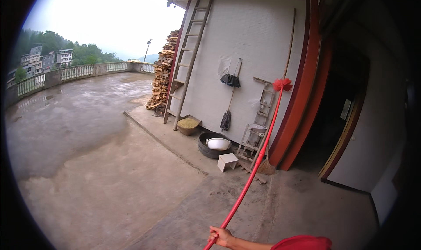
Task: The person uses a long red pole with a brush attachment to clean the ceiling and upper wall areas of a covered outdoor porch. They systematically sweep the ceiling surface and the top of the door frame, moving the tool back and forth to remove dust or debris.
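My right hand grips the lower part of a long red telescopic pole, its fingers wrapped around the shaft. At the pole's far end is a round red bristle brush head, raised in front of the white wall; whether it touches the wall I cannot tell. A joint collar shows partway along the pole. The forearm comes in from the lower right, out of a red sleeve. My left hand is out of view.
Against the wall lean a tall wooden ladder and a wooden stepladder. A string mop hangs there. Below are a grain-filled basket, a black tub holding a white basin, a small stool and a broom. Firewood is stacked beyond.
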